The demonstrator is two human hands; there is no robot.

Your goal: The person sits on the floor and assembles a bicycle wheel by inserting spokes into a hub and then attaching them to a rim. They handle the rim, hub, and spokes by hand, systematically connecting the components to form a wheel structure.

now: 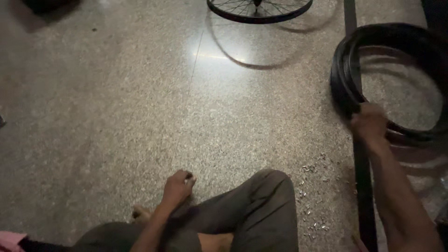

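Right hand: the right hand [368,123] is clamped around the near edge of a stack of black rims [373,60], fingers curled over it; the stack stands tilted off the floor, stretching up and away from that hand
Left hand: the left hand [178,186] is closed in a loose fist just above the floor [116,102], pinching something small and pale at the fingertips; I cannot tell what it is
Risk, the stack: gripped at one point only, the loops could fan apart and slide out of the grip; the far side might swing down and clatter onto the floor
Risk, the small parts: a scatter of little metal bits [310,205] lies below the right hand, beside the bent knee [270,191]; a dropped rim or a shifted leg could send them skidding
In the way: a dark strip [363,196] runs along the floor right under the right forearm; the stack could snag on it
Further off: a spoked wheel [259,10] stands well beyond both hands; a bare foot [140,213] rests just below the left hand; pink cloth [9,240] sits at the lower corner
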